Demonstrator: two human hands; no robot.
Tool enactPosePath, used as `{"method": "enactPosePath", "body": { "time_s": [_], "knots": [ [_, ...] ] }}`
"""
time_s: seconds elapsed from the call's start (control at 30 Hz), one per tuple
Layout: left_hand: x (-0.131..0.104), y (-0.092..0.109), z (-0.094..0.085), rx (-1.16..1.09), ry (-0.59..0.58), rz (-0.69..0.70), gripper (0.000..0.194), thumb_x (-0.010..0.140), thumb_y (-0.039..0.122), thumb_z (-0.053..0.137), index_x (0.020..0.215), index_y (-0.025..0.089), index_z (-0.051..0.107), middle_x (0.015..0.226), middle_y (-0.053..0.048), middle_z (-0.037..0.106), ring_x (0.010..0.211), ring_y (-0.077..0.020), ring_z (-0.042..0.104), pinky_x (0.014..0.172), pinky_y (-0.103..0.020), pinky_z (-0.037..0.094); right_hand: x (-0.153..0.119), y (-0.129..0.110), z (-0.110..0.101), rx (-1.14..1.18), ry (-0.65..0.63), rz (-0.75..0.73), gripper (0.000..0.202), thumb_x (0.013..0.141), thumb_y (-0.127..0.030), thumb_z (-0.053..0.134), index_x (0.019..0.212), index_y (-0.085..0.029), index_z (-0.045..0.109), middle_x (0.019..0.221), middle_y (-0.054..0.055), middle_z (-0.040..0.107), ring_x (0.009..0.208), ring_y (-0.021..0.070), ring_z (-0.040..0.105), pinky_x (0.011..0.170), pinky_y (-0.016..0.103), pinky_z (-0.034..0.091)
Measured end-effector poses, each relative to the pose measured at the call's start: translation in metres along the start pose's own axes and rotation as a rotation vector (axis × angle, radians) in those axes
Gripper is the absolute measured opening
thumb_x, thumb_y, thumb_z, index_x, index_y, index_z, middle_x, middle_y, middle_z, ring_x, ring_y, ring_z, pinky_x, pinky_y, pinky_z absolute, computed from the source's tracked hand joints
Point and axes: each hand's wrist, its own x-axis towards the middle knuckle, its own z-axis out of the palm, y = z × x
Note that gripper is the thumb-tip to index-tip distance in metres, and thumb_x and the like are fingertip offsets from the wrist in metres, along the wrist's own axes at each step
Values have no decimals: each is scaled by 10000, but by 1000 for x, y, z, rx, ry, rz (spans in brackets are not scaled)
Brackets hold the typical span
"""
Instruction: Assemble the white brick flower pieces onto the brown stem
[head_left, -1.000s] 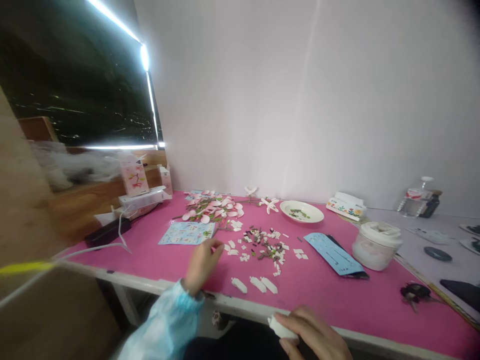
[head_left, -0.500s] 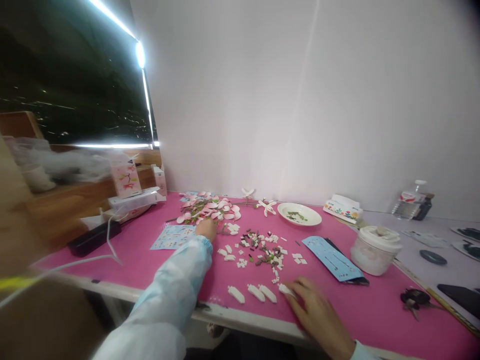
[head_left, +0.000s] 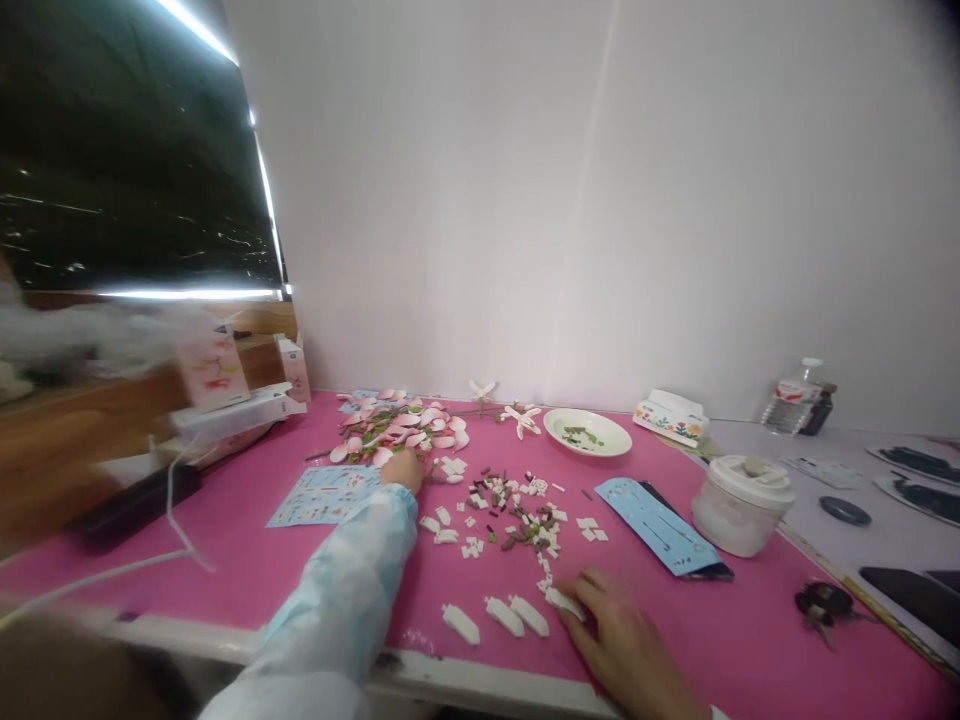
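Note:
My left hand (head_left: 403,468) reaches to the near edge of a heap of pink petal pieces (head_left: 409,420) with green and brown stems; its fingers are hidden behind the back of the hand. At the table's near side, my right hand (head_left: 611,625) has its thumb and fingertips closed on the end of a long white building-block piece (head_left: 564,603). Several similar white pieces (head_left: 504,616) lie in a row to its left. Beyond them is a scatter of small white, brown and green building blocks (head_left: 529,525). White flat pieces (head_left: 444,537) lie to the left of this scatter.
On the pink tabletop (head_left: 465,570) are an instruction sheet (head_left: 322,495), a white plate (head_left: 589,447) with green bits, a blue leaflet (head_left: 656,525) and white flower builds (head_left: 521,420). A lidded tub (head_left: 742,505), keys (head_left: 829,605) and a bottle (head_left: 791,400) stand or lie right. A white cable (head_left: 171,510) runs left.
The view has shifted slightly, moving the table's things left in the picture. My left hand stays by the petal heap, and my right hand stays at the same white piece.

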Motion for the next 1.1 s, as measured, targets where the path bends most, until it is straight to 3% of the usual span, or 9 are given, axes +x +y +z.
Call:
{"method": "enactPosePath", "body": {
  "time_s": [0.27,0.57,0.73,0.87,0.97,1.1],
  "knots": [
    [4,-5,-5,-81,29,-9,259,884,302,563,1102,165,591,1120,-81,631,942,-228,629,793,-437,529,6,-13,-15,-13,-9,-4,263,896,-312,435,1015,-188,634,999,105,613,947,248,585,844,403,456],
    [3,-11,-36,-208,99,-10,252,881,297,567,1091,161,596,1110,-78,633,936,-229,630,789,-437,529,11,-44,-27,-36,-29,-49,233,864,-207,439,961,-206,650,1022,92,626,977,234,576,852,362,447],
    [0,-16,-59,-348,147,-21,244,878,294,571,1078,156,601,1090,-71,639,915,-227,635,770,-424,536,31,-58,-35,-50,-52,-84,234,844,-146,462,961,-206,655,993,65,640,952,207,586,832,334,455],
    [-6,-12,-77,-511,167,-32,243,875,293,577,1069,149,605,1072,-64,644,887,-224,641,742,-408,545,64,-72,-26,-82,-134,-166,122,877,-169,531,873,-165,653,917,30,652,899,170,605,822,342,476],
    [-15,-11,-87,-652,177,-21,231,878,291,573,1055,145,607,1040,-61,651,853,-210,646,720,-393,549,91,-85,-9,-130,-208,-221,180,909,-299,553,976,-145,619,1003,39,644,906,168,619,814,379,505],
    [-32,-9,-96,-837,177,-6,216,873,300,580,1013,140,618,991,-49,658,812,-199,647,689,-373,551,117,-99,15,-195,-254,-279,235,912,-303,551,1094,-157,585,1119,63,610,976,191,608,840,401,507]
  ]
}}
